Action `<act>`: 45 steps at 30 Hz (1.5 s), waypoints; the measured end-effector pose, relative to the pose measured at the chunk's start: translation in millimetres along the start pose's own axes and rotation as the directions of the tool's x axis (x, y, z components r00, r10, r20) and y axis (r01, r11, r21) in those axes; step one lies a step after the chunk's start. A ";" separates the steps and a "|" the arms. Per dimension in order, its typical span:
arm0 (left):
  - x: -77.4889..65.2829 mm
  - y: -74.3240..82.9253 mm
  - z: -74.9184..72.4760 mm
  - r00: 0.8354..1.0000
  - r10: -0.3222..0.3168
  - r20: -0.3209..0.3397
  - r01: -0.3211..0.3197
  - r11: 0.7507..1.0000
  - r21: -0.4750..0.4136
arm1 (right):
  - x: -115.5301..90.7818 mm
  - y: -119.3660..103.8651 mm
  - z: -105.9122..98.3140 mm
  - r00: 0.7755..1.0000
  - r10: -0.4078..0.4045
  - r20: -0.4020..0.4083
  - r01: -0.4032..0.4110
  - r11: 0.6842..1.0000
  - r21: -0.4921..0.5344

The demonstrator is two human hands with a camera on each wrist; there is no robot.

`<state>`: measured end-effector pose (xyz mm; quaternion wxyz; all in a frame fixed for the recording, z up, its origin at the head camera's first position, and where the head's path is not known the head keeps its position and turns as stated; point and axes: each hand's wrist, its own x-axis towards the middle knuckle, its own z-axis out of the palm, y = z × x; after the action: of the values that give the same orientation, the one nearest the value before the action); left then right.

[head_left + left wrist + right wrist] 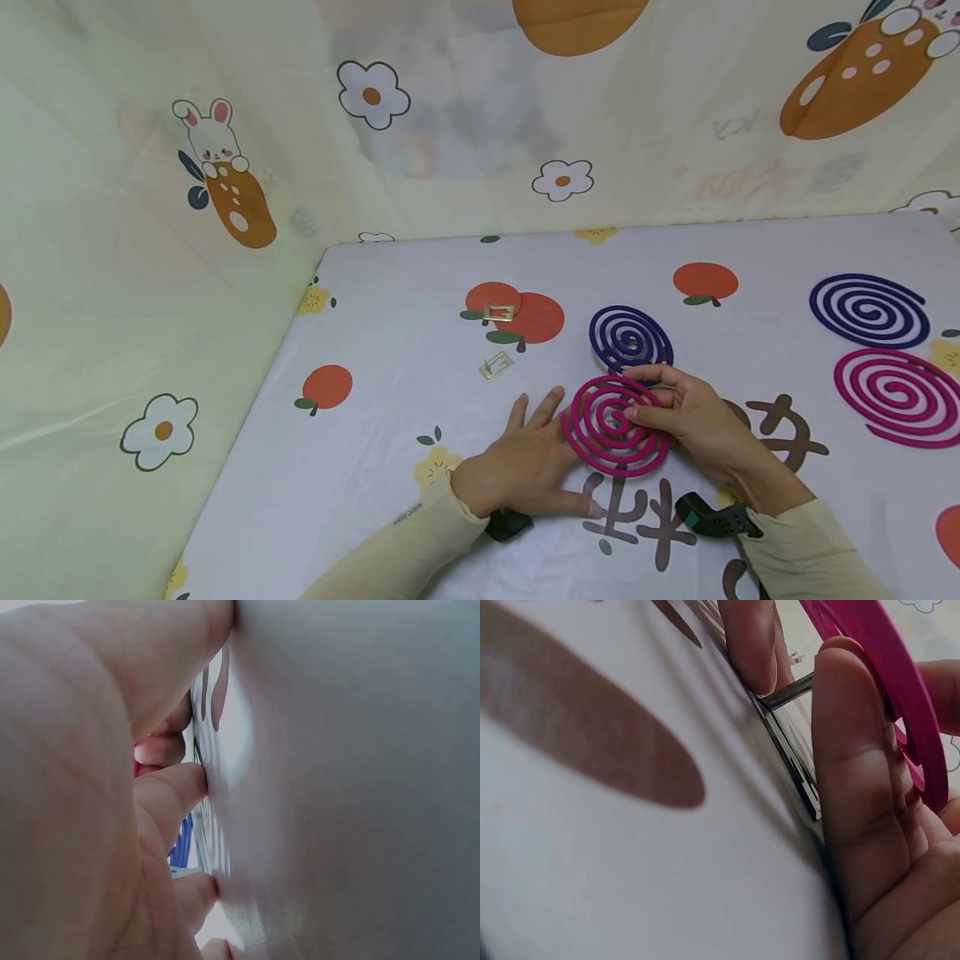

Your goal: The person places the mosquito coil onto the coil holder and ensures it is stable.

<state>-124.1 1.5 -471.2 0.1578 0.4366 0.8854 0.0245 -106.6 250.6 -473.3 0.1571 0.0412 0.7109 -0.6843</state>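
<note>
Your right hand (pixel 693 412) pinches the pink mosquito coil (pixel 615 423) near its centre, fingers curled over the top of the spiral, and the coil sits tilted just off the tabletop (pixel 420 333) in front of you. The right wrist view shows a thin metal stand (pixel 793 761) under that coil, with a fingertip (pixel 754 645) pressing on one end of it and the pink coil's rim (pixel 889 682) running past your thumb. So the coil looks to be going onto the stand right now; I can't tell whether the stand's tip is through the coil yet.

Your left hand (pixel 525 462) lies flat with fingers spread on the tabletop, just beside the pink coil's left edge, holding nothing. The left wrist view is only palm and cloth, too close to add anything.

Judged as done: one stand is under the coil in hand. Judged as left: a purple coil (pixel 630 337) lies flat just behind the pink one, touching or nearly so. Two more coils, purple (pixel 868 310) and pink (pixel 900 396), lie well apart on the right. Two spare metal stands (pixel 498 313) (pixel 496 366) lie untouched to the left, near the orange prints. Most of the work appears still ahead of you.
</note>
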 end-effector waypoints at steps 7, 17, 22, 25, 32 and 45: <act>-0.6 0.0 -1.0 1.000 -0.003 -0.005 0.003 1.000 0.003 | -0.8 -0.3 -0.4 1.000 -0.008 0.008 0.009 1.000 -0.016; 0.1 -0.1 -1.0 1.000 -0.004 0.011 0.004 1.000 -0.006 | -0.5 0.3 -1.0 1.000 -0.007 0.014 0.008 1.000 -0.004; 0.3 -0.4 -0.9 1.000 -0.003 0.011 0.003 1.000 -0.009 | -0.6 0.5 -1.3 1.000 -0.010 0.012 0.010 1.000 -0.016; 0.4 -0.5 -0.6 1.000 -0.003 0.011 0.003 1.000 -0.007 | -0.3 0.6 -1.4 1.000 -0.009 0.005 0.009 1.000 -0.023; 0.6 -0.3 -1.2 1.000 -0.005 0.014 0.005 1.000 -0.010 | -0.5 -0.1 -1.2 1.000 -0.001 -0.008 0.001 1.000 -0.027; -0.3 -1.4 0.3 1.000 0.006 -0.003 -0.005 1.000 0.016 | 0.5 0.9 -1.6 1.000 -0.003 -0.018 0.003 1.000 -0.002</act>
<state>-124.9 0.3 -471.6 0.1530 0.4402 0.8846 0.0187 -107.0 252.2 -474.3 0.1500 0.0460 0.7129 -0.6835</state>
